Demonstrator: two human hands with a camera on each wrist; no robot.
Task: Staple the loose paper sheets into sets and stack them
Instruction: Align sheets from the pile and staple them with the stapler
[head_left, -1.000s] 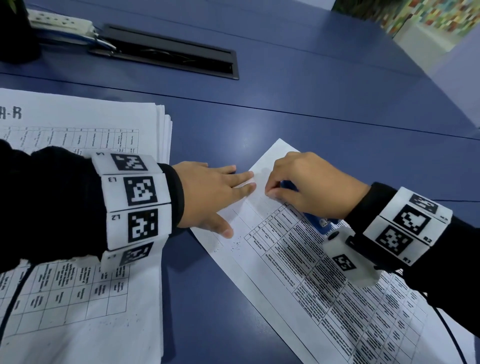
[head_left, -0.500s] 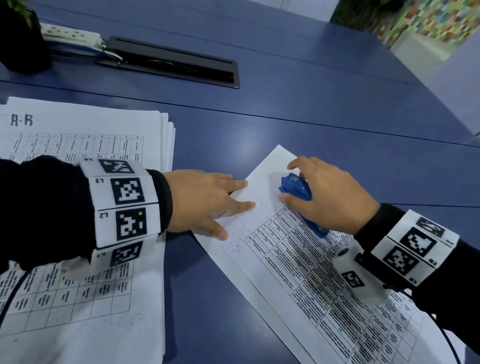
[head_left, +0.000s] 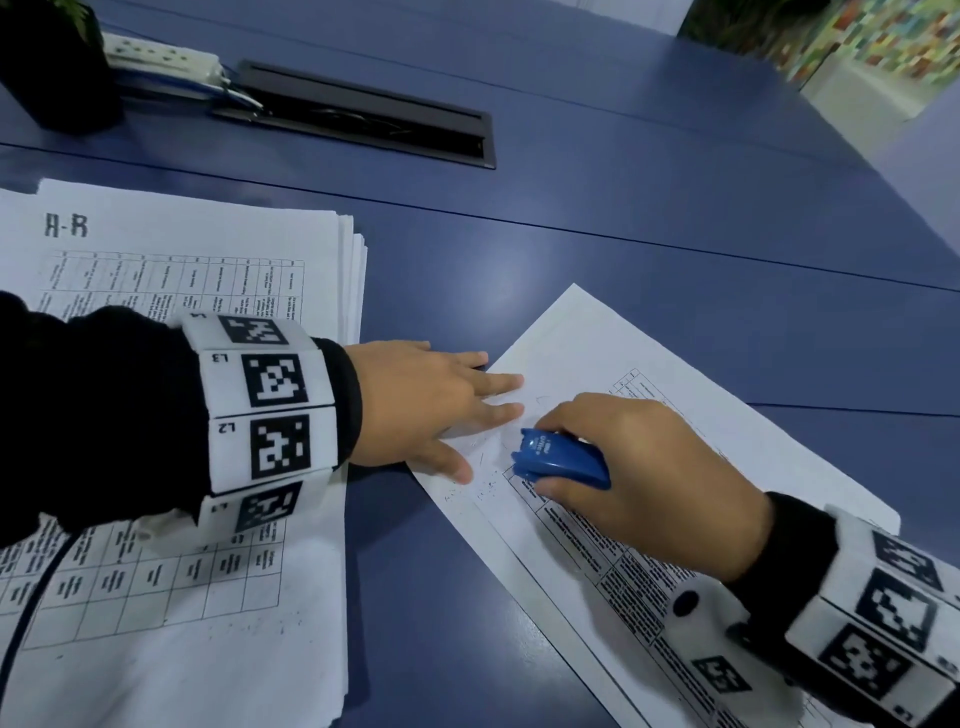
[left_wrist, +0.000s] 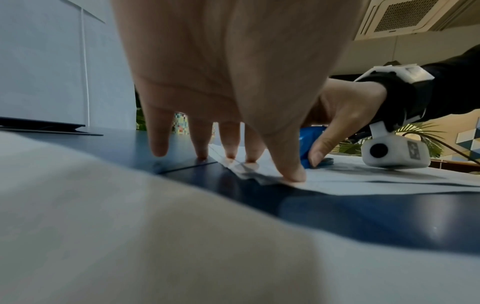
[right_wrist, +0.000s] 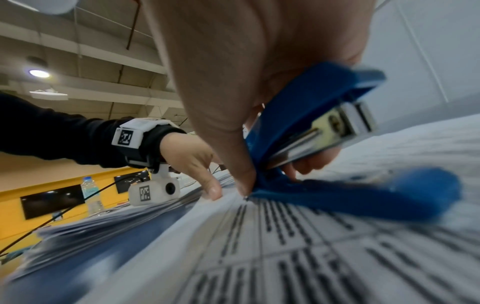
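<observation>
A set of printed sheets (head_left: 597, 358) lies slanted on the blue table. My left hand (head_left: 431, 405) lies flat on its near left corner, fingers straight and pressing the paper (left_wrist: 262, 174) down. My right hand (head_left: 644, 473) grips a small blue stapler (head_left: 561, 460) on the sheets just right of the left fingertips. In the right wrist view the stapler (right_wrist: 324, 127) stands with its arm lifted off its base, thumb on one side. A thick pile of printed sheets (head_left: 197, 260) lies at the left under my left forearm.
A black cable hatch (head_left: 363, 119) is set into the table at the back. A white power strip (head_left: 161, 54) and a dark plant pot (head_left: 52, 67) stand at the back left. Bare blue tabletop (head_left: 675, 218) stretches beyond the sheets.
My right hand has brought the stapler down and to the left across the sheets, closer to the left fingertips. The left hand has stayed pressing the corner.
</observation>
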